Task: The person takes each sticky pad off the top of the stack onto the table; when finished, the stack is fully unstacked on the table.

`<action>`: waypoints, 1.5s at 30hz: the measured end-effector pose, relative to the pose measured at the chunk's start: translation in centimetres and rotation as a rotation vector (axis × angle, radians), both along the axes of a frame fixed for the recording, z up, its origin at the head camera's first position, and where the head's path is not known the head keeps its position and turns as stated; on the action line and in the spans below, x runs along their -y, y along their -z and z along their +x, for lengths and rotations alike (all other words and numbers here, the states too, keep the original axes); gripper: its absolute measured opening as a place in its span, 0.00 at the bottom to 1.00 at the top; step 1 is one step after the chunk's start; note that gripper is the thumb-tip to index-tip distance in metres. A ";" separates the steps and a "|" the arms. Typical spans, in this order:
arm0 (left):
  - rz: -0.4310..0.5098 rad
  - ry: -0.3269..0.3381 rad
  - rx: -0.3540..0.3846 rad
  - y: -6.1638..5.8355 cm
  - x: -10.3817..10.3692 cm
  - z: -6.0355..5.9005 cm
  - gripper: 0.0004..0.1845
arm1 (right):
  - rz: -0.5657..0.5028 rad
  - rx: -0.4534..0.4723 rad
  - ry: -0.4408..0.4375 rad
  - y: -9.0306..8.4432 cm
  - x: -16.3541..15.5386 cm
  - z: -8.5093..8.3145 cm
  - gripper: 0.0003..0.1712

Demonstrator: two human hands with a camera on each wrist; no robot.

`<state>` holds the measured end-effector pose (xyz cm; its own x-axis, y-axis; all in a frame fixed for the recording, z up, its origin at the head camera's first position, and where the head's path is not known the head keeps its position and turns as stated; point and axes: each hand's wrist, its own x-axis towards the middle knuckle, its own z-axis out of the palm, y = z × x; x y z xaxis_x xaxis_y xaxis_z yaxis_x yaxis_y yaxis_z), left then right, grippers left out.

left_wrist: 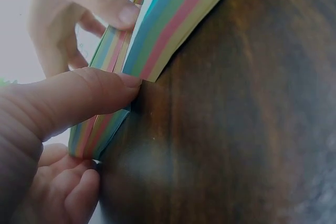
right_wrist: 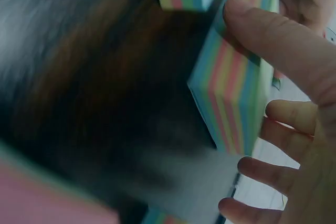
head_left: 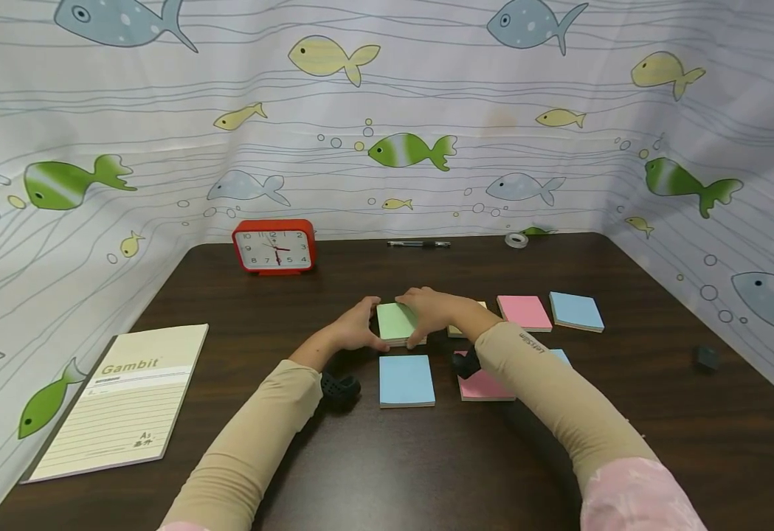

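Note:
At the middle of the table, a green-topped sticky note pad [head_left: 392, 320] sits on another pad, forming a small stack with edges striped in several colours. My left hand [head_left: 355, 326] holds the stack's left side, its thumb [left_wrist: 100, 92] against the near striped edge. My right hand [head_left: 432, 310] spans the right part, thumb [right_wrist: 257, 27] on the near edge and fingers toward the far side. Just in front lies a blue pad [head_left: 406, 380]. A pink pad [head_left: 486, 386] lies to its right, partly hidden by my right wrist.
A yellow pad [head_left: 456, 332], a pink pad [head_left: 524, 313] and a blue pad [head_left: 576, 311] lie to the right. Another blue pad [head_left: 561, 355] is mostly under my right sleeve. A red clock [head_left: 274, 247], pen [head_left: 418, 244], tape roll [head_left: 516, 240], notebook [head_left: 121, 402] and dark cube [head_left: 707, 358] lie around.

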<state>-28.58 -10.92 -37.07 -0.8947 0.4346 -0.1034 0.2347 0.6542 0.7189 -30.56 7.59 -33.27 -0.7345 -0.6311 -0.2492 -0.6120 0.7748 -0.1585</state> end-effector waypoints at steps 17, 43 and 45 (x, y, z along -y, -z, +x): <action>0.055 0.012 0.011 0.2 0.0 -0.2 0.50 | -0.037 -0.136 0.022 -0.4 0.3 0.0 0.51; 0.016 -0.017 0.010 0.1 -0.3 -0.2 0.48 | -0.077 -0.130 -0.015 -0.9 -3.4 2.9 0.50; 0.011 -0.020 0.011 0.0 -0.4 -0.1 0.48 | -0.095 -0.127 -0.015 -1.0 -3.9 3.1 0.50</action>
